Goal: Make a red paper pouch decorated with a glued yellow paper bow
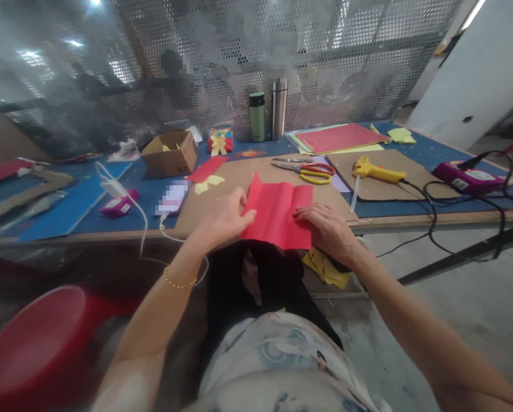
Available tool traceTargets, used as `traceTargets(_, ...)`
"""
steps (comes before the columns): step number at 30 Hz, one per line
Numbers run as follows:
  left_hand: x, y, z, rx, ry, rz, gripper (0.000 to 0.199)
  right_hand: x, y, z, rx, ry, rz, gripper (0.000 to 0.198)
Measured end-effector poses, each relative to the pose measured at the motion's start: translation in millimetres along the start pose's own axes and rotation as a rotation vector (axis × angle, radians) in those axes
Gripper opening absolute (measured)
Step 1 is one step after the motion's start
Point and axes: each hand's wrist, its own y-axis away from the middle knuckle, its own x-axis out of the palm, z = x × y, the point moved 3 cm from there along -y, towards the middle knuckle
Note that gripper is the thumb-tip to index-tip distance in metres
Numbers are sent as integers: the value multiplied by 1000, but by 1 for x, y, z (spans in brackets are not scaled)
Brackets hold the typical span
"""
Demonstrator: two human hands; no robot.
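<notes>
A creased sheet of red paper (pixel 274 213) spans the space between my hands at the front edge of the table, with folds running down its middle. My left hand (pixel 227 217) pinches its left edge between thumb and fingers. On the right side, my right hand (pixel 327 229) grips the paper with the fingers bent over its face; the thumb is hidden. Just beyond the sheet lie red-and-yellow-handled scissors (pixel 312 171). Yellow paper pieces (pixel 327 268) sit below my right hand. A small red paper strip (pixel 207 169) and a yellow paper bow (pixel 209 183) lie to the left.
A yellow glue gun (pixel 379 170) rests on cardboard at right, its black cable trailing to a purple power box (pixel 469 176). Behind stand a green tumbler (pixel 257 117), a steel flask (pixel 278 111) and a cardboard box (pixel 169 153). A phone (pixel 173 197) lies left; a red stool (pixel 37 343) stands below.
</notes>
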Motion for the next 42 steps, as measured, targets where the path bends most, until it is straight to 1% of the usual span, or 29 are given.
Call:
traceTargets(2, 4, 1, 1, 101, 110, 54, 49, 1, 2, -3, -40, -29, -17, 26)
traceTargets(3, 5, 0, 4, 158, 146, 76, 60, 1, 3, -4, -51, -40, -20, 28)
traceTargets(4, 6, -1, 7, 219, 171, 91, 66, -1, 3, -6, -53, -49, -19, 29)
traceTargets(7, 12, -5, 18, 416, 217, 139, 67, -7, 6, -12, -19, -63, 11, 31)
traceTargets(9, 19, -6, 23, 484, 200, 220, 67, -12, 8, -16, 17, -56, 44, 33)
traceTargets(11, 26, -7, 25, 476, 140, 315, 68, -16, 9, -17, 51, -42, 81, 36)
traceTargets(13, 31, -7, 24, 455, 66, 380, 77, -18, 9, -17, 68, -28, 110, 38)
traceTargets(15, 34, -7, 22, 470, 2, 395, 94, -19, 8, -16, 66, -11, 138, 42)
traceTargets(16, 35, -8, 20, 487, -26, 383, 99, -19, 7, -15, 60, -2, 150, 46)
traceTargets(17, 36, -10, 18, 507, -49, 362, 98, -19, 6, -14, 57, 4, 164, 50)
traceTargets(18, 36, -12, 17, 525, -67, 335, 91, -19, 5, -13, 58, 9, 181, 54)
traceTargets(21, 38, -19, 13, 559, -87, 270, 61, -19, 2, -13, 57, -3, 231, 59)
traceTargets(22, 38, -20, 13, 559, -83, 263, 57, -18, 2, -13, 50, -7, 240, 58)
traceTargets(23, 39, -21, 13, 552, -71, 263, 58, -18, 1, -14, 40, -10, 242, 58)
traceTargets(24, 39, -21, 14, 542, -51, 268, 66, -18, 2, -15, 29, -8, 240, 57)
traceTargets(27, 40, -14, 15, 509, 55, 307, 113, -15, 3, -18, 7, 8, 227, 58)
traceTargets(28, 39, -10, 14, 501, 94, 316, 123, -14, 3, -18, 2, 14, 227, 59)
traceTargets(29, 39, -7, 13, 494, 127, 315, 128, -13, 3, -19, -4, 18, 226, 59)
traceTargets(30, 37, -4, 12, 489, 151, 298, 129, -13, 4, -19, -10, 20, 224, 59)
traceTargets(31, 35, -1, 9, 488, 164, 264, 125, -12, 4, -19, -15, 21, 224, 60)
traceTargets(32, 32, 0, 6, 495, 167, 213, 116, -12, 4, -20, -17, 20, 222, 60)
traceTargets(35, 20, 0, -9, 581, 113, 60, 68, -11, 4, -21, -15, 14, 213, 59)
traceTargets(36, 17, -2, -14, 621, 80, 34, 63, -11, 4, -21, -14, 10, 208, 58)
traceTargets(38, 13, -7, -22, 668, -6, 13, 67, -11, 4, -22, -9, 4, 196, 56)
traceTargets(40, 11, -14, -23, 635, -120, 4, 65, -11, 5, -22, -1, 2, 187, 54)
traceTargets(42, 13, -20, -18, 551, -228, 34, 58, -11, 5, -22, 3, 5, 181, 52)
